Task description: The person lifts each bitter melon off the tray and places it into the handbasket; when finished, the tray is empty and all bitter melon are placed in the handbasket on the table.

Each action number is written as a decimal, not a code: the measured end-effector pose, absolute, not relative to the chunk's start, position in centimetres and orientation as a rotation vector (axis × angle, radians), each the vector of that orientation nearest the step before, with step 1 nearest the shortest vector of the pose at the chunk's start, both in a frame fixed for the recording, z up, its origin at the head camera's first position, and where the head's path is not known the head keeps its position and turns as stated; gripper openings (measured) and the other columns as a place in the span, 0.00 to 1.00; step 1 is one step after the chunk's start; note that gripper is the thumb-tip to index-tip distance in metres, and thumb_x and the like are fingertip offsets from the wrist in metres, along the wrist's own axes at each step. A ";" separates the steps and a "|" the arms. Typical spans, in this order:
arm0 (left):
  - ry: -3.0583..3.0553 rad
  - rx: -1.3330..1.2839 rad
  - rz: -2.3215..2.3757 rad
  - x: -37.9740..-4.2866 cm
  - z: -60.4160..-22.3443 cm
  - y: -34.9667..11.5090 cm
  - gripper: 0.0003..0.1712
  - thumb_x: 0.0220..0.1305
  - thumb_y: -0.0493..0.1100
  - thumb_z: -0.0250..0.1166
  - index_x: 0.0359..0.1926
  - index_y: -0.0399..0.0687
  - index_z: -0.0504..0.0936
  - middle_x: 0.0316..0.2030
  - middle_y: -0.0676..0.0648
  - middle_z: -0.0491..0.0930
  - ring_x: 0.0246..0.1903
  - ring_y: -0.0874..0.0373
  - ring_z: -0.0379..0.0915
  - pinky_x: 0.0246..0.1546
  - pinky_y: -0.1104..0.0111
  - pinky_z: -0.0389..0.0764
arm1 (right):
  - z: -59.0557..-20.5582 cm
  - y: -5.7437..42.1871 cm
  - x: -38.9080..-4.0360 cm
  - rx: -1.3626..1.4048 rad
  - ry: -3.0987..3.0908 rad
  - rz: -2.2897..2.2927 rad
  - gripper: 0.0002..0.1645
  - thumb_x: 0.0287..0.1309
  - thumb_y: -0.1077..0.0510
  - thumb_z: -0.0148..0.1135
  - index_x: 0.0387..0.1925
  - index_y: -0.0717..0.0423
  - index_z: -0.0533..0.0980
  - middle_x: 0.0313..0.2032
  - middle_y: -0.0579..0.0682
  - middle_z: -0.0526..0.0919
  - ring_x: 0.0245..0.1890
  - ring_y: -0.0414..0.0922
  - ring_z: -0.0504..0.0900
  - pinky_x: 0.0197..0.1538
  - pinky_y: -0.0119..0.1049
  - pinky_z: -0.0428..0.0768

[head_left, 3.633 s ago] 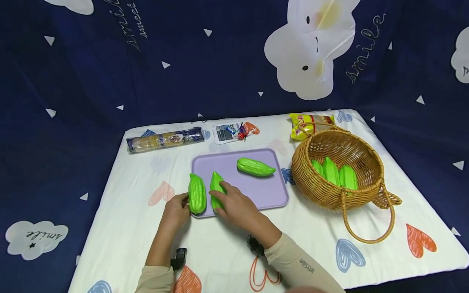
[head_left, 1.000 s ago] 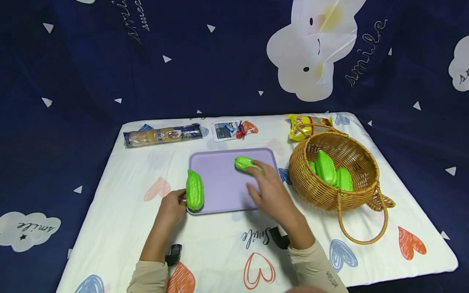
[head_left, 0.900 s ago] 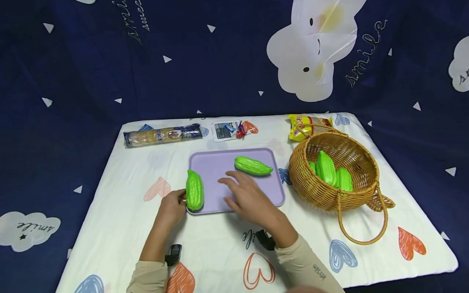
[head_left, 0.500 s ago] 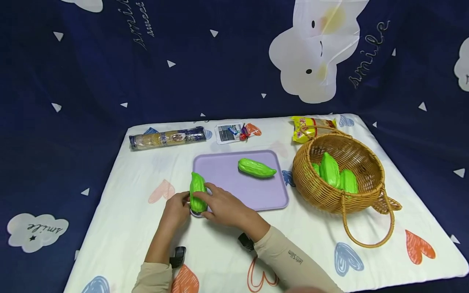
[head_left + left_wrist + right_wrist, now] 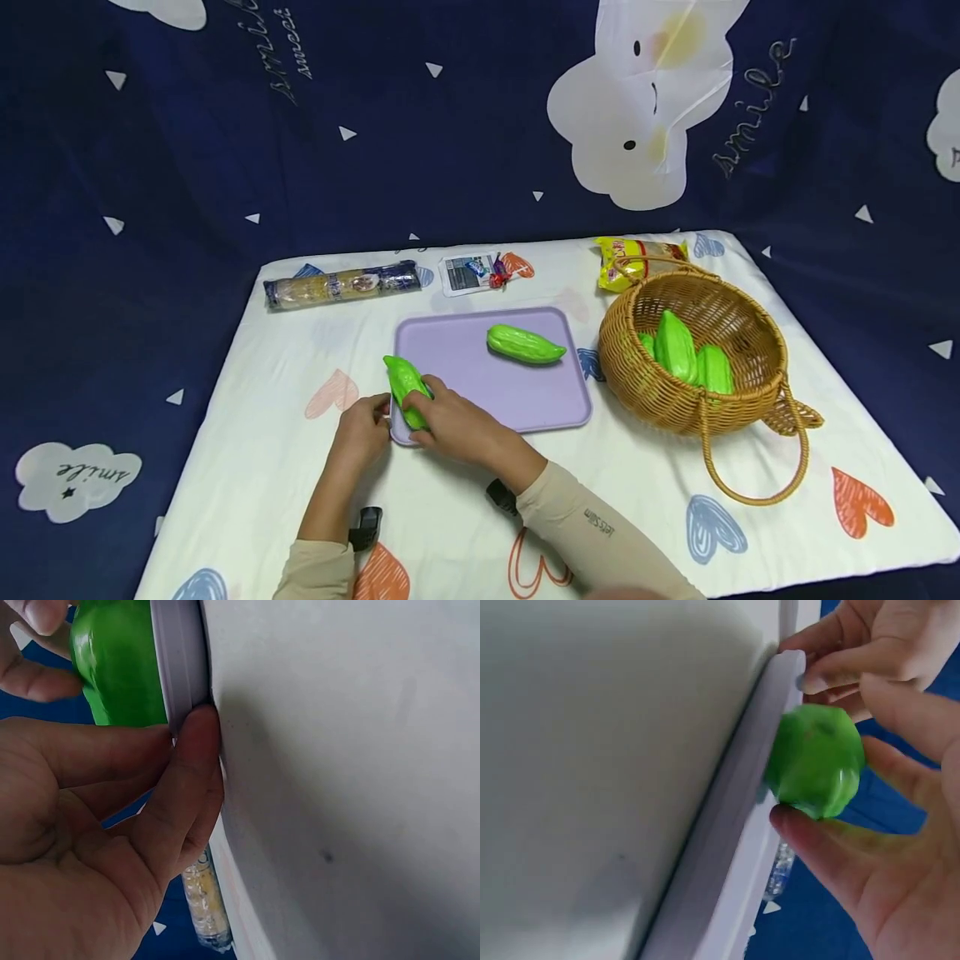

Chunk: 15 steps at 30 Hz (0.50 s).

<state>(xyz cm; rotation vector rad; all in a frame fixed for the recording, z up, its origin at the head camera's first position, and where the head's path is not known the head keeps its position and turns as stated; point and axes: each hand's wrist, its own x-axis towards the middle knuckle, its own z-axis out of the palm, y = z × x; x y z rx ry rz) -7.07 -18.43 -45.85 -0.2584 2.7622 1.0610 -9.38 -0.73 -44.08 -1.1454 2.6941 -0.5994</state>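
In the head view, a green bitter melon (image 5: 407,390) lies at the left end of the lilac tray (image 5: 502,408). My right hand (image 5: 457,423) grips its lower half, thumb on the near side and fingers across it. The right wrist view shows the rounded end of that bitter melon (image 5: 817,761) between thumb and fingers, just over the tray rim. My left hand (image 5: 363,433) pinches the tray's left rim between thumb and fingers, as the left wrist view shows close up. A second bitter melon (image 5: 525,344) lies on the tray's far right part.
A wicker basket (image 5: 645,392) with several bitter melons (image 5: 677,348) stands right of the tray, its handle loop hanging toward me. At the back lie a long noodle-like packet (image 5: 341,286), a flat white packet (image 5: 465,275) with small wrapped candies, and a yellow snack bag (image 5: 622,262).
The bitter melon that lay mid-tray is gone from there, and the basket's pile has grown. My right hand has moved left onto the left bitter melon, which now tilts. The left hand keeps the rim.
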 end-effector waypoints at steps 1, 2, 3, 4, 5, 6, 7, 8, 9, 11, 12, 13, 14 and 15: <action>2.764 -0.261 1.061 -7.1 -45.9 -18.4 0.26 0.60 0.27 0.52 0.61 0.28 0.72 0.47 0.37 0.81 0.49 0.42 0.76 0.48 0.52 0.77 | -44.1 -0.8 -9.4 -1.134 2.709 -0.610 0.21 0.62 0.48 0.62 0.54 0.47 0.72 0.64 0.63 0.66 0.50 0.54 0.80 0.49 0.42 0.80; 2.765 -0.263 1.062 -7.1 -45.8 -18.4 0.26 0.60 0.28 0.52 0.61 0.28 0.72 0.47 0.37 0.81 0.49 0.42 0.76 0.48 0.52 0.77 | -44.1 -0.8 -9.4 -1.127 2.728 -0.616 0.20 0.62 0.48 0.63 0.52 0.48 0.72 0.63 0.63 0.68 0.49 0.53 0.81 0.48 0.41 0.81; 2.769 -0.263 1.060 -7.1 -45.9 -18.4 0.26 0.60 0.28 0.52 0.61 0.28 0.72 0.47 0.37 0.81 0.49 0.42 0.76 0.48 0.52 0.77 | -44.1 -0.8 -9.4 -1.121 2.747 -0.619 0.19 0.61 0.49 0.64 0.51 0.49 0.71 0.62 0.62 0.69 0.48 0.53 0.81 0.47 0.41 0.81; 2.773 -0.262 1.063 -7.1 -45.8 -18.4 0.26 0.59 0.27 0.52 0.61 0.28 0.72 0.47 0.37 0.81 0.48 0.42 0.77 0.48 0.52 0.77 | -44.1 -0.8 -9.4 -1.110 2.761 -0.620 0.19 0.60 0.49 0.65 0.49 0.49 0.71 0.61 0.62 0.70 0.47 0.53 0.82 0.47 0.40 0.81; 2.776 -0.261 1.067 -7.1 -45.9 -18.4 0.26 0.59 0.27 0.52 0.60 0.27 0.72 0.46 0.37 0.81 0.48 0.43 0.77 0.47 0.52 0.77 | -44.0 -0.8 -9.4 -1.102 2.777 -0.619 0.19 0.60 0.50 0.65 0.48 0.50 0.71 0.60 0.61 0.72 0.46 0.52 0.82 0.46 0.40 0.81; 2.781 -0.260 1.068 -7.1 -45.9 -18.3 0.26 0.59 0.27 0.52 0.60 0.27 0.72 0.46 0.37 0.81 0.48 0.43 0.77 0.47 0.53 0.77 | -44.0 -0.9 -9.4 -1.090 2.790 -0.619 0.18 0.59 0.51 0.66 0.47 0.50 0.71 0.59 0.61 0.72 0.45 0.51 0.82 0.45 0.40 0.82; 2.786 -0.256 1.069 -7.1 -45.9 -18.3 0.26 0.59 0.27 0.51 0.60 0.27 0.73 0.46 0.38 0.81 0.47 0.43 0.77 0.46 0.53 0.77 | -43.9 -0.9 -9.4 -1.078 2.800 -0.620 0.18 0.59 0.52 0.66 0.47 0.51 0.71 0.58 0.60 0.73 0.44 0.51 0.82 0.44 0.39 0.82; 2.786 -0.254 1.070 -7.1 -45.9 -18.3 0.26 0.59 0.27 0.51 0.60 0.27 0.73 0.45 0.38 0.81 0.46 0.44 0.77 0.46 0.54 0.77 | -43.9 -0.8 -9.4 -1.068 2.813 -0.618 0.17 0.59 0.53 0.66 0.46 0.51 0.71 0.57 0.59 0.74 0.44 0.50 0.82 0.43 0.39 0.81; 2.786 -0.254 1.070 -7.1 -45.9 -18.3 0.26 0.59 0.28 0.51 0.60 0.27 0.73 0.45 0.38 0.81 0.46 0.44 0.77 0.45 0.54 0.77 | -43.9 -0.8 -9.4 -1.060 2.823 -0.614 0.16 0.59 0.54 0.67 0.45 0.51 0.72 0.57 0.59 0.75 0.44 0.50 0.83 0.43 0.39 0.81; 2.784 -0.258 1.066 -7.1 -45.9 -18.2 0.26 0.59 0.28 0.52 0.60 0.27 0.73 0.45 0.38 0.81 0.45 0.45 0.77 0.44 0.55 0.77 | -43.9 -0.6 -9.3 -1.053 2.839 -0.605 0.15 0.59 0.55 0.66 0.44 0.51 0.72 0.56 0.58 0.76 0.43 0.49 0.83 0.42 0.38 0.81; 2.785 -0.262 1.061 -7.0 -46.0 -18.2 0.26 0.59 0.28 0.52 0.60 0.27 0.73 0.45 0.38 0.81 0.45 0.45 0.77 0.43 0.55 0.78 | -43.8 -0.5 -9.2 -1.055 2.846 -0.605 0.15 0.58 0.56 0.66 0.44 0.51 0.72 0.55 0.57 0.76 0.43 0.49 0.83 0.42 0.38 0.81; 2.786 -0.266 1.058 -7.0 -46.0 -18.2 0.26 0.58 0.28 0.52 0.60 0.27 0.73 0.45 0.38 0.81 0.44 0.45 0.77 0.42 0.56 0.77 | -43.7 -0.4 -9.2 -1.059 2.853 -0.607 0.14 0.58 0.56 0.66 0.44 0.51 0.72 0.55 0.57 0.76 0.43 0.49 0.83 0.42 0.37 0.81; 2.788 -0.272 1.055 -7.0 -46.0 -18.2 0.26 0.58 0.28 0.52 0.59 0.27 0.73 0.45 0.38 0.81 0.44 0.45 0.77 0.42 0.56 0.78 | -43.5 -0.1 -9.1 -1.063 2.861 -0.612 0.14 0.58 0.56 0.66 0.44 0.51 0.73 0.55 0.57 0.76 0.43 0.49 0.83 0.42 0.37 0.81; 2.793 -0.277 1.053 -7.0 -45.9 -18.2 0.26 0.58 0.28 0.52 0.59 0.27 0.73 0.45 0.38 0.81 0.45 0.45 0.77 0.42 0.56 0.78 | -43.3 0.1 -9.0 -1.065 2.869 -0.624 0.14 0.58 0.56 0.66 0.44 0.51 0.73 0.55 0.56 0.76 0.43 0.48 0.82 0.42 0.37 0.81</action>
